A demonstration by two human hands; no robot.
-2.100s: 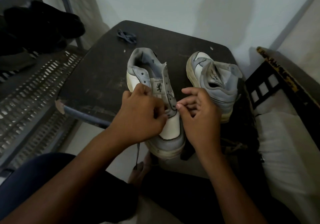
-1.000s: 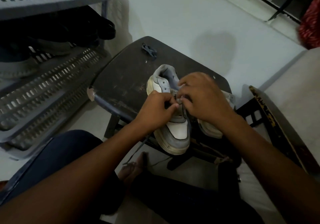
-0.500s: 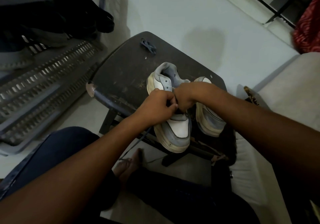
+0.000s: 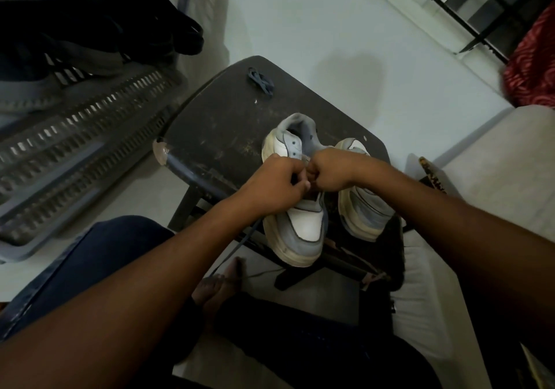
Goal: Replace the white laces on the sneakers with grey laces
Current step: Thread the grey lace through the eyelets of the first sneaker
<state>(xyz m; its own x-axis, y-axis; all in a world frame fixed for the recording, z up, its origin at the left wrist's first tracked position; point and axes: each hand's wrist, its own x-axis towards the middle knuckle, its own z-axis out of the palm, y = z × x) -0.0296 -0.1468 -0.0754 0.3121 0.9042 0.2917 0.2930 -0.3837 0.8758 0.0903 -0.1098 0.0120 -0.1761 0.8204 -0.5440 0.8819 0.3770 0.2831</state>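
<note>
Left hand: the left hand [image 4: 274, 185] sits curled over the lace area of the near sneaker [image 4: 295, 208], its fingers bent inward as if pinching a grey lace [image 4: 240, 243]; the exact contact point is hidden by the knuckles.
Right hand: the right hand [image 4: 332, 172] is clenched in a fist-like curl, meeting the left hand knuckle to knuckle above the sneaker's tongue; what it pinches cannot be made out.
Near sneaker: a white and grey shoe lies under both hands on a dark stool [image 4: 222, 136], toe pointing toward the person and jutting past the stool's near edge.
Grey lace: a dark grey strand drops from beneath the left hand, down past the stool's edge toward a bare foot [image 4: 219, 283] on the floor.
Second sneaker: the other shoe [image 4: 365, 208] stands just beside the first, beyond and below the right wrist, partly covered by the right forearm.
Spare lace: a small bundled dark lace [image 4: 260, 81] lies on the stool's far side, well apart from both hands.
Surroundings: a grey slatted rack [image 4: 75, 136] holding dark footwear stands off to the left of the left arm; red patterned cloth [image 4: 531, 70] shows far beyond the right arm.
</note>
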